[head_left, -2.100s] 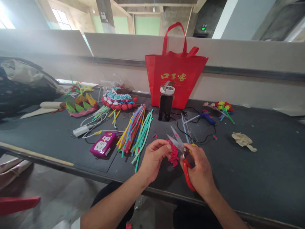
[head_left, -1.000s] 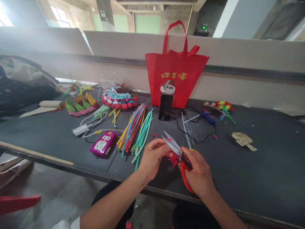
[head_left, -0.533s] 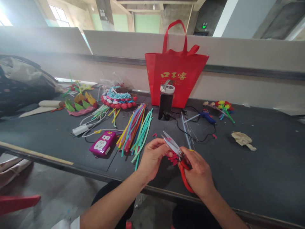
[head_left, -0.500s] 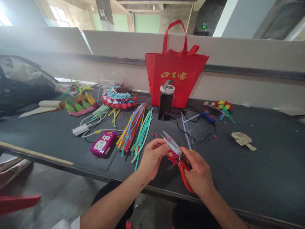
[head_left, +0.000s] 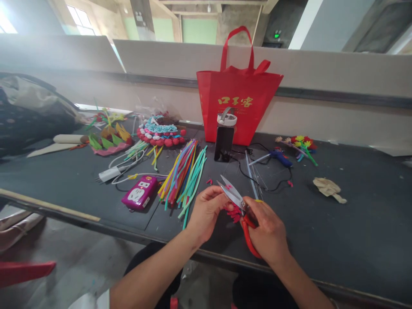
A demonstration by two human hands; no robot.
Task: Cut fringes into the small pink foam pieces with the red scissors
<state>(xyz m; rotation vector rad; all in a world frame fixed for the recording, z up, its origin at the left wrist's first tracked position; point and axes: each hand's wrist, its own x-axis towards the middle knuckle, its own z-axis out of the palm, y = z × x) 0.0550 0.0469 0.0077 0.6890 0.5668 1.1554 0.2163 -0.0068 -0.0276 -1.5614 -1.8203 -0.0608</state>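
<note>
Within the curled fingers of the right hand [head_left: 268, 231], red-handled scissors [head_left: 243, 205] slant toward the left hand [head_left: 207, 212], silvery blades slightly parted. Its thumb and forefinger pinch together; anything gripped is hidden. This seems a snipping step, calling for fingertips clear of the blades. Between both hands' fingers, small red pieces [head_left: 235, 215] lie heaped on the tabletop [head_left: 337, 244].
</note>
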